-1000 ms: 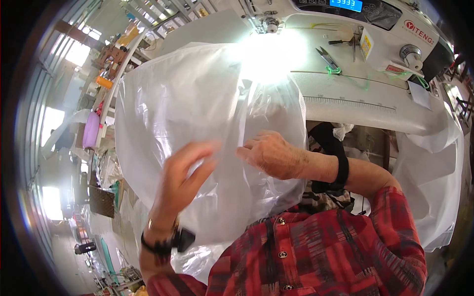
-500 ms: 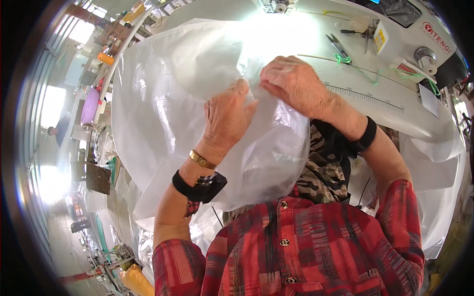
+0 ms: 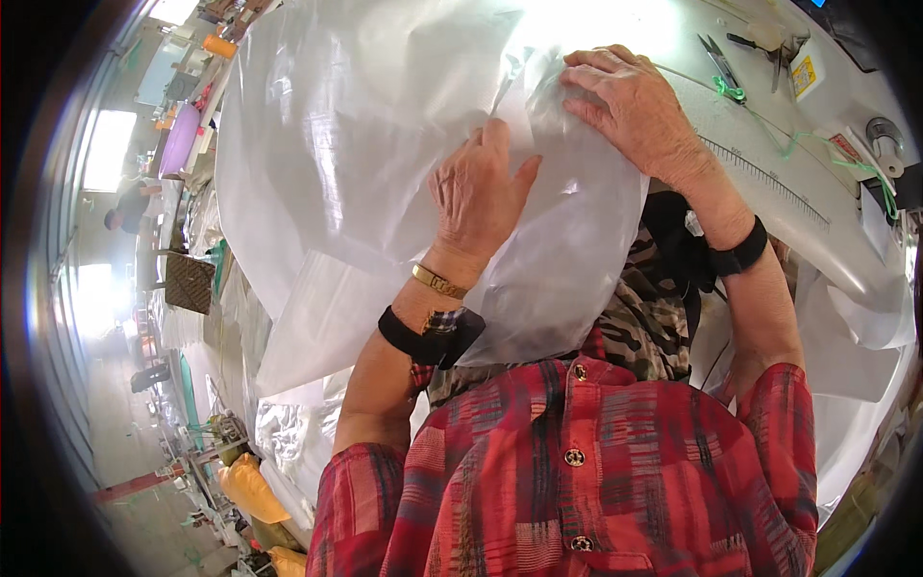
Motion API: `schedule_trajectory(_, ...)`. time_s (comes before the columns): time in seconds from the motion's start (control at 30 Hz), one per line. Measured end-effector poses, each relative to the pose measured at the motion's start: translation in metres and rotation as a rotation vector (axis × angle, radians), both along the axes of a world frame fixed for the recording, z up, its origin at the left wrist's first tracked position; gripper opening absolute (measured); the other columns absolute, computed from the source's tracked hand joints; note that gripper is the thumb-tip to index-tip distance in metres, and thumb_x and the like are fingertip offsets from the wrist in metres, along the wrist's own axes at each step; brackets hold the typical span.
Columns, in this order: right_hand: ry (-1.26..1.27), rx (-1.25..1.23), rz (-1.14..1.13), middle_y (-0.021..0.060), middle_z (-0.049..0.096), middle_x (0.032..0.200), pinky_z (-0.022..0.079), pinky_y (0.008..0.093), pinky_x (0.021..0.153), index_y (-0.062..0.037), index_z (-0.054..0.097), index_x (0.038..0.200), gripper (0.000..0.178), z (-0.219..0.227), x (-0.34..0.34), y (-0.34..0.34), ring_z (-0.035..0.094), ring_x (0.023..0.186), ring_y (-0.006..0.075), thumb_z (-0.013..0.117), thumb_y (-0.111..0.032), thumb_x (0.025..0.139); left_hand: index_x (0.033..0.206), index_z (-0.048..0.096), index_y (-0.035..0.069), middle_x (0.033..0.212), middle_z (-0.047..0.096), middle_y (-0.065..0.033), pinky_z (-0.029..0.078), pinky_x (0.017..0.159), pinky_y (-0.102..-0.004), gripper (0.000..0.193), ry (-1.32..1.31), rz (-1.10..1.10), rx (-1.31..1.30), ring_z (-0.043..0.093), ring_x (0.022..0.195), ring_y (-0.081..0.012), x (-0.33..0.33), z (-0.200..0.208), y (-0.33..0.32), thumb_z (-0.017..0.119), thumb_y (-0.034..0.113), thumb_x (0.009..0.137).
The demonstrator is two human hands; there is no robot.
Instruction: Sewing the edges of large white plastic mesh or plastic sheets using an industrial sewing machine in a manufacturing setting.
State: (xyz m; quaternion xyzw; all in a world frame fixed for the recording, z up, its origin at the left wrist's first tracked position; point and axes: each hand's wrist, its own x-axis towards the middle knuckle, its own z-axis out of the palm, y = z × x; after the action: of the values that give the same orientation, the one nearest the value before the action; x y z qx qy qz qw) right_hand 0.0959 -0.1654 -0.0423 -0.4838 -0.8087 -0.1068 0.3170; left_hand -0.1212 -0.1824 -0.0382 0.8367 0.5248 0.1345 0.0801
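A large translucent white plastic sheet (image 3: 385,144) spreads over the work table and hangs over its near edge toward my lap. My left hand (image 3: 481,188) rests on the middle of the sheet, thumb held apart, index finger pointing forward and the other fingers partly bent. To its right, my right hand (image 3: 639,111) lies on the sheet near its right border, fingers stretched and slightly spread, thumb apart. Creases run through the plastic between the two hands. Bright glare hides detail at the far side.
Scissors (image 3: 721,67) with green thread lie at the far right, beside a dark-handled tool (image 3: 755,43) and a white container (image 3: 822,72). A ruler scale (image 3: 769,183) marks the table. Leftward are a purple object (image 3: 180,139), a brown woven piece (image 3: 188,283) and another person (image 3: 135,212).
My hands have moved apart, and the right fingers have loosened from a pinch and spread over the sheet. The whole view has shifted, so the table's far edge shows less.
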Motion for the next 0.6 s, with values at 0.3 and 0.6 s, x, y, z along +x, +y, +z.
schedule_trajectory(0.3,0.033,0.050,0.034,0.0056,0.066,0.108,0.046,0.0386,0.091,-0.0050,0.068,0.104,0.026,0.000,-0.008,0.001,0.059,0.105,0.0251,0.064,-0.025,0.088,0.091,0.050,0.005,0.085,0.059,-0.0140,0.046,0.064,-0.0450,0.049,-0.225,0.033,0.384,0.060,0.081,-0.0341,0.017,-0.031,0.009,0.081,0.037,0.073)
schedule_trajectory(0.6,0.037,0.003,-0.004,0.0048,0.066,0.109,0.046,0.0375,0.091,-0.0065,0.069,0.107,0.027,0.000,0.000,-0.003,0.060,0.107,0.0240,0.064,-0.025,0.088,0.095,0.051,0.005,0.086,0.060,-0.0126,0.046,0.066,-0.0452,0.043,-0.192,0.098,0.340,0.060,0.084,-0.0342,0.011,-0.035,0.012,0.080,0.028,0.074)
